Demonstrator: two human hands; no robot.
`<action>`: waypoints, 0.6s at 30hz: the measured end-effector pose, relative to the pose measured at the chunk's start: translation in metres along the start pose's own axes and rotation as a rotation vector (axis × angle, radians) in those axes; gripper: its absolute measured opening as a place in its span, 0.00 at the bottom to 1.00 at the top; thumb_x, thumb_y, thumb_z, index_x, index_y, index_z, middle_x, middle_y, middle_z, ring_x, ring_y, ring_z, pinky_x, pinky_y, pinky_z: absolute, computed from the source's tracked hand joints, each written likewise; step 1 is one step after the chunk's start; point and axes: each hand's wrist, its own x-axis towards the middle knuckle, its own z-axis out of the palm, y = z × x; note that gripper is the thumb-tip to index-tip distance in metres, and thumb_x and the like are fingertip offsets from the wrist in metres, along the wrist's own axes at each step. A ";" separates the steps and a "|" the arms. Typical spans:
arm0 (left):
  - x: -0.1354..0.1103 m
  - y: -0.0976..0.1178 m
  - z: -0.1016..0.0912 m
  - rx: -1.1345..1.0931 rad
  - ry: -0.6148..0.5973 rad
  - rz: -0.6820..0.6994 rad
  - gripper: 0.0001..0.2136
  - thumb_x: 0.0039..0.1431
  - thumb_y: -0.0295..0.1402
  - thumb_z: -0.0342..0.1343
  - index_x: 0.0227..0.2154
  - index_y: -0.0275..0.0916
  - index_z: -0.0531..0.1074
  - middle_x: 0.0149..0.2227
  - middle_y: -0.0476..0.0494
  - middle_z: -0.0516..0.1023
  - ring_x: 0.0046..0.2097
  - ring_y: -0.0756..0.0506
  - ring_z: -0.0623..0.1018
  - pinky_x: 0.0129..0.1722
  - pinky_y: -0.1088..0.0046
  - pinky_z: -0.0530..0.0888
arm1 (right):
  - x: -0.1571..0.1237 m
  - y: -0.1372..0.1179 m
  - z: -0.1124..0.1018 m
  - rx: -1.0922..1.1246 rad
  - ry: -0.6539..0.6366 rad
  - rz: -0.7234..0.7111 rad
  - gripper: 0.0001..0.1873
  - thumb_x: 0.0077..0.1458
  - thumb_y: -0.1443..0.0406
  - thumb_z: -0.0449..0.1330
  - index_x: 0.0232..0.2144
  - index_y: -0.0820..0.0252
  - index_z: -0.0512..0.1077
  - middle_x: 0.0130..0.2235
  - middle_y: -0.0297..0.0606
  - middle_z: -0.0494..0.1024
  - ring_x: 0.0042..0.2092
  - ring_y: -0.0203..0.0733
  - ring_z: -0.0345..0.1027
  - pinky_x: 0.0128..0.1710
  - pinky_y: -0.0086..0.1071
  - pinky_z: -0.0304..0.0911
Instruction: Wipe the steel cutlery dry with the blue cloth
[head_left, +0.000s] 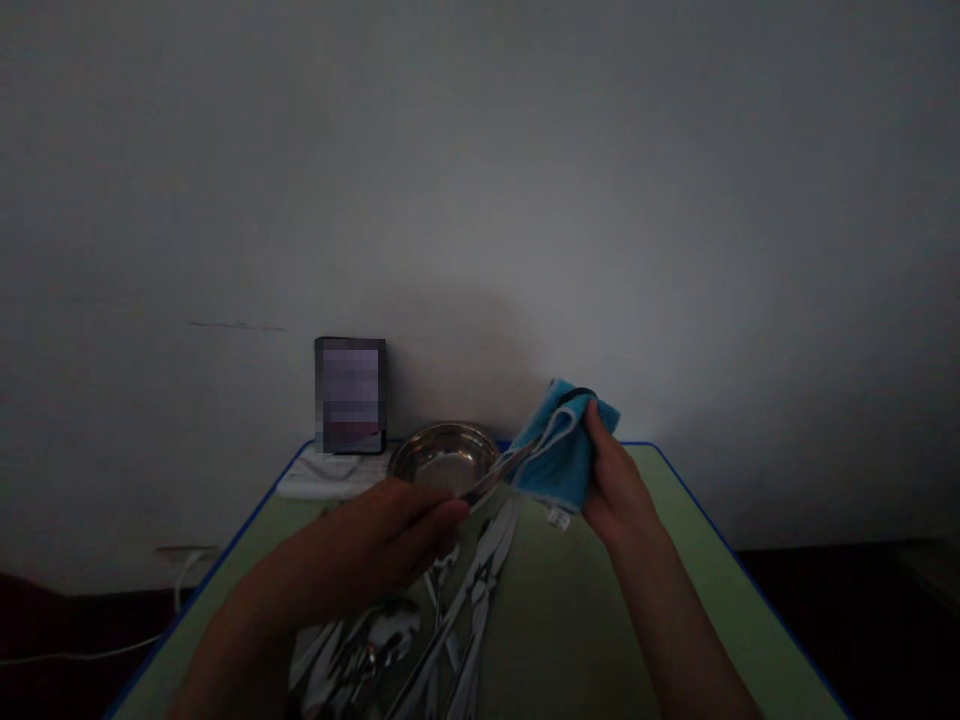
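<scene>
Above the table, my left hand (412, 530) is closed, with thumb and fingers pinching the near end of a slim metal utensil (499, 474). The utensil slants up to the right into a folded blue cloth (559, 465) with a pale edge and a white tag. My right hand (619, 480) is closed on the cloth, thumb on top. A dark rounded edge shows at the top of the cloth; the fabric hides the utensil's far part, so I cannot tell its kind. Beneath and beside my left hand lie several knives (480, 590) and spoons (394, 620), partly covered by my arm.
A round metal bowl (446, 430) stands at the back of the green table (585, 620), which has a blue edge. Left of it, a dark-framed device with a blurred screen (350, 395) stands upright behind a white flat object (307, 478). A wall (480, 200) rises behind.
</scene>
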 end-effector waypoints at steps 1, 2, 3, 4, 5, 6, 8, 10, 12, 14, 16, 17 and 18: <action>0.000 -0.001 -0.002 -0.028 0.015 0.002 0.22 0.62 0.46 0.37 0.20 0.39 0.63 0.19 0.54 0.64 0.23 0.51 0.66 0.24 0.75 0.60 | 0.000 -0.001 -0.002 -0.014 -0.023 0.017 0.11 0.50 0.58 0.61 0.30 0.60 0.74 0.29 0.35 0.80 0.30 0.39 0.74 0.41 0.38 0.69; 0.000 -0.002 -0.003 -0.057 0.047 0.002 0.22 0.62 0.46 0.37 0.20 0.39 0.62 0.19 0.54 0.63 0.23 0.52 0.66 0.24 0.76 0.60 | 0.000 -0.003 -0.004 -0.035 -0.049 0.035 0.11 0.49 0.59 0.61 0.30 0.61 0.74 0.30 0.36 0.80 0.30 0.39 0.74 0.42 0.38 0.69; 0.000 -0.003 -0.005 -0.081 0.083 0.000 0.22 0.62 0.46 0.37 0.19 0.39 0.62 0.19 0.54 0.63 0.22 0.52 0.65 0.24 0.76 0.61 | 0.000 -0.005 -0.006 -0.052 -0.073 0.047 0.11 0.49 0.59 0.62 0.31 0.62 0.74 0.30 0.37 0.80 0.31 0.40 0.74 0.43 0.39 0.68; 0.000 -0.004 -0.006 -0.099 0.112 -0.004 0.22 0.62 0.46 0.37 0.19 0.39 0.61 0.18 0.54 0.62 0.22 0.52 0.65 0.24 0.76 0.61 | 0.000 -0.007 -0.008 -0.057 -0.091 0.054 0.12 0.49 0.58 0.61 0.31 0.62 0.74 0.31 0.38 0.80 0.32 0.41 0.74 0.44 0.39 0.67; 0.000 -0.006 -0.008 -0.106 0.138 -0.008 0.22 0.62 0.46 0.37 0.19 0.39 0.61 0.18 0.54 0.62 0.22 0.52 0.65 0.24 0.76 0.61 | 0.000 -0.010 -0.010 -0.051 -0.099 0.058 0.13 0.51 0.58 0.60 0.32 0.62 0.74 0.31 0.38 0.80 0.34 0.41 0.74 0.46 0.39 0.67; 0.000 -0.007 -0.008 -0.104 0.153 -0.012 0.22 0.62 0.46 0.37 0.19 0.39 0.61 0.19 0.54 0.63 0.23 0.52 0.65 0.24 0.76 0.61 | 0.000 -0.012 -0.010 -0.036 -0.102 0.060 0.14 0.52 0.57 0.58 0.32 0.62 0.74 0.31 0.38 0.80 0.35 0.41 0.74 0.47 0.39 0.66; 0.001 -0.009 -0.007 -0.080 0.126 -0.019 0.22 0.62 0.46 0.36 0.20 0.39 0.62 0.19 0.53 0.63 0.23 0.51 0.66 0.24 0.76 0.61 | -0.002 -0.016 -0.009 0.007 -0.110 0.070 0.16 0.56 0.55 0.54 0.33 0.61 0.74 0.31 0.37 0.80 0.36 0.41 0.74 0.48 0.39 0.64; 0.001 -0.010 -0.004 -0.040 0.064 -0.030 0.22 0.62 0.47 0.36 0.21 0.39 0.64 0.20 0.53 0.65 0.24 0.51 0.67 0.25 0.76 0.62 | -0.003 -0.017 -0.005 0.046 -0.127 0.110 0.19 0.57 0.53 0.50 0.35 0.61 0.74 0.31 0.38 0.81 0.36 0.41 0.75 0.49 0.40 0.64; 0.002 -0.010 -0.001 0.001 0.003 -0.051 0.22 0.62 0.47 0.36 0.22 0.39 0.66 0.21 0.52 0.67 0.25 0.50 0.69 0.26 0.76 0.62 | -0.005 -0.015 0.000 0.084 -0.159 0.156 0.22 0.59 0.52 0.48 0.36 0.62 0.74 0.32 0.39 0.81 0.37 0.42 0.75 0.48 0.40 0.64; 0.002 -0.008 0.001 0.036 -0.026 -0.068 0.23 0.62 0.48 0.36 0.24 0.39 0.68 0.22 0.51 0.69 0.26 0.50 0.70 0.26 0.76 0.63 | -0.005 -0.010 0.004 0.127 -0.185 0.168 0.24 0.60 0.52 0.45 0.38 0.62 0.73 0.34 0.39 0.81 0.37 0.41 0.74 0.48 0.39 0.65; 0.002 -0.005 0.003 0.057 -0.053 -0.072 0.24 0.62 0.48 0.36 0.25 0.39 0.69 0.23 0.51 0.70 0.26 0.50 0.70 0.26 0.76 0.62 | -0.004 -0.002 0.007 0.166 -0.160 0.132 0.24 0.60 0.52 0.43 0.40 0.61 0.72 0.35 0.37 0.81 0.37 0.40 0.74 0.46 0.38 0.66; 0.002 -0.003 0.004 0.060 -0.066 -0.067 0.24 0.62 0.48 0.36 0.24 0.38 0.69 0.22 0.51 0.70 0.26 0.50 0.70 0.25 0.76 0.62 | -0.003 0.002 0.008 0.180 -0.129 0.108 0.24 0.60 0.52 0.43 0.40 0.61 0.72 0.35 0.37 0.81 0.37 0.40 0.74 0.46 0.38 0.66; 0.003 -0.001 0.004 0.058 -0.079 -0.057 0.24 0.62 0.48 0.36 0.24 0.38 0.69 0.22 0.51 0.70 0.25 0.50 0.70 0.25 0.76 0.62 | -0.002 0.007 0.010 0.192 -0.093 0.086 0.24 0.60 0.52 0.43 0.40 0.60 0.72 0.35 0.37 0.81 0.36 0.40 0.75 0.45 0.38 0.67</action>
